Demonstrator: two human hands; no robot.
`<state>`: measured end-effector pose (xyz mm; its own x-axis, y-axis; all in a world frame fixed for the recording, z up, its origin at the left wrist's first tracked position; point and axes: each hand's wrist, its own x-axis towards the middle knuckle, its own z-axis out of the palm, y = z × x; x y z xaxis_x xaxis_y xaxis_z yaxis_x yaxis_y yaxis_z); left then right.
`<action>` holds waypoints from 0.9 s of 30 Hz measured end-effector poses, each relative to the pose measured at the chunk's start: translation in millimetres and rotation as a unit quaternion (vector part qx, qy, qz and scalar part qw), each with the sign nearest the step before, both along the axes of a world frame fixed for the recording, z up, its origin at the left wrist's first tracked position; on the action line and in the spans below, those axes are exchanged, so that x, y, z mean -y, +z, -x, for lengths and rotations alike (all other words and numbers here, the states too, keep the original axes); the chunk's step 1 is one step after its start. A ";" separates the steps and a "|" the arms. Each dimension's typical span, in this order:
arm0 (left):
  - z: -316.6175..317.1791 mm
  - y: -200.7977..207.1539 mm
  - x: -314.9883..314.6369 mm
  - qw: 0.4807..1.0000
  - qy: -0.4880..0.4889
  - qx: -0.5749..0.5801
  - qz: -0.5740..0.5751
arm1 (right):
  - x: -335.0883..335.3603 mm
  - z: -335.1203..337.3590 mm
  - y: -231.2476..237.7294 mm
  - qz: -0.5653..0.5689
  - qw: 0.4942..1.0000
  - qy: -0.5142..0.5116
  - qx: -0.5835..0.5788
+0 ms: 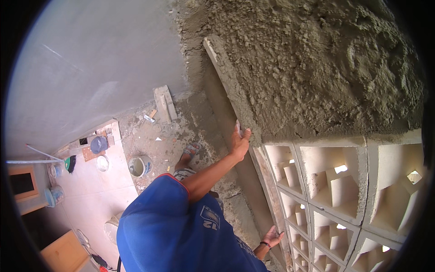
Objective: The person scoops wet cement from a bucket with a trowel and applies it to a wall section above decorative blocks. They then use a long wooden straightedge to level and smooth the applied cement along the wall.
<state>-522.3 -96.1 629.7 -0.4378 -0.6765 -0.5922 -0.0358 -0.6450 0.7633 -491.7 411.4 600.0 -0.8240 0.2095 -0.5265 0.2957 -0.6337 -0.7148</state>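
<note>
Left hand [240, 144]: pinching mortar-caked batten [268, 186].
Right hand [272, 236]: palm up; I cannot tell its grip.
Batten: I'd support it evenly.

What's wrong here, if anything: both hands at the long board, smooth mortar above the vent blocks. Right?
Not quite: the mortar above the vent blocks is rough and lumpy, not smooth; the head view shows it. The rest stands: left hand and right hand are both at the long board.
</note>
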 end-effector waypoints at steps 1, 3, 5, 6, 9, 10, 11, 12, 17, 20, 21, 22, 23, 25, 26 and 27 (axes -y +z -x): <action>-3.8 0.9 -6.4 1.000 0.011 -0.020 0.014 | -2.4 0.1 0.9 0.001 1.000 0.003 -0.005; -12.2 2.7 -19.3 0.998 0.028 -0.055 0.029 | -9.1 -3.6 3.2 0.013 1.000 0.017 -0.012; -22.4 1.2 -31.4 0.996 0.042 -0.078 0.017 | -18.0 -10.4 4.4 0.036 0.998 0.039 -0.016; -28.5 -0.2 -35.0 0.995 0.051 -0.087 0.005 | -22.0 -10.4 2.5 0.031 0.999 0.032 -0.007; -59.8 -15.5 -29.5 0.989 -0.041 -0.105 -0.098 | -37.6 -17.3 -13.4 0.025 0.999 0.006 0.035; -65.7 -21.6 -30.4 0.989 -0.038 -0.096 -0.108 | -51.0 -22.5 -22.0 0.027 0.998 -0.001 0.058; -70.7 -29.5 -31.5 0.989 -0.035 -0.086 -0.117 | -59.3 -26.2 -31.6 0.030 0.996 -0.006 0.083; -75.2 -38.7 -32.9 0.989 -0.034 -0.075 -0.125 | -61.8 -31.9 -40.8 0.025 0.995 -0.033 0.091; -85.6 -90.8 -34.5 0.989 0.004 0.050 -0.137 | -63.3 -37.0 -72.2 -0.030 0.989 -0.045 0.140; -74.7 -112.1 -24.2 0.986 0.004 0.136 -0.100 | -39.3 -22.3 -95.2 -0.148 0.951 -0.076 0.261; -68.1 -117.7 -21.5 0.982 -0.002 0.167 -0.087 | -37.1 -10.6 -100.2 -0.103 0.929 -0.026 0.356; -63.1 -140.7 -20.2 0.975 -0.018 0.210 -0.073 | -41.8 4.4 -99.9 -0.063 0.893 0.023 0.446; -54.6 -162.9 -14.0 0.966 -0.034 0.251 -0.059 | -49.0 12.2 -96.6 -0.022 0.844 0.072 0.530; -41.4 -188.9 -2.8 0.955 -0.047 0.291 -0.031 | -32.7 18.4 -98.5 -0.039 0.838 0.070 0.540; -38.9 -193.3 -0.6 0.956 -0.050 0.289 -0.027 | -27.1 19.0 -97.7 -0.047 0.834 0.068 0.545; -39.3 -197.2 -4.1 0.955 -0.059 0.288 -0.027 | -35.1 12.3 -94.1 -0.003 0.838 0.079 0.540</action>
<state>-483.0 -92.0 432.6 -0.1000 -0.6047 -0.7901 -0.5154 -0.6478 0.5610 -504.0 446.5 505.9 0.1155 0.1484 -0.9822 0.8523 -0.5226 0.0212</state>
